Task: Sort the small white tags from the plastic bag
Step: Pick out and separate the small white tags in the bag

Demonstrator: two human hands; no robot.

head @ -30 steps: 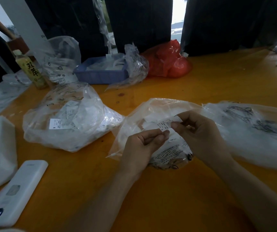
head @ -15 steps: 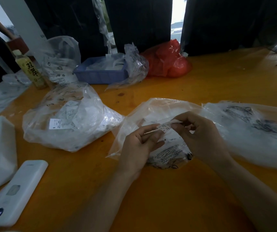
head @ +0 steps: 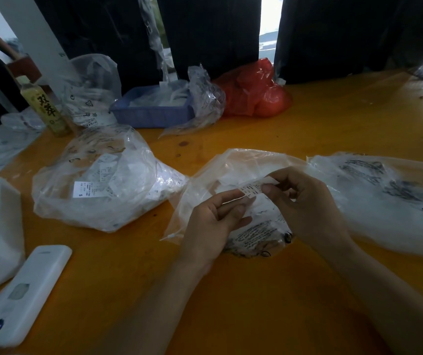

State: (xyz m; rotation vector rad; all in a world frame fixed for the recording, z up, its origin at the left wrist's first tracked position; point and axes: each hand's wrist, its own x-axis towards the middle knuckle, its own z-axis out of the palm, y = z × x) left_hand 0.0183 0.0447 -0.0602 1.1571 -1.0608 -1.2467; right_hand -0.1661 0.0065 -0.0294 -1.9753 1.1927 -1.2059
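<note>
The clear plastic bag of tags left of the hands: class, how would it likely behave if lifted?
The clear plastic bag is crumpled thin film, so probably floppy and sagging. Its contents look like paper tags, so likely light. Glossy film may be slippery.

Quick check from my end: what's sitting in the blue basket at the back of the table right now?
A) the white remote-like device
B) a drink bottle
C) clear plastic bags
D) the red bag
C: the blue basket holds crumpled clear plastic bags; the bottle, the white device and the red bag all lie outside it.
</note>
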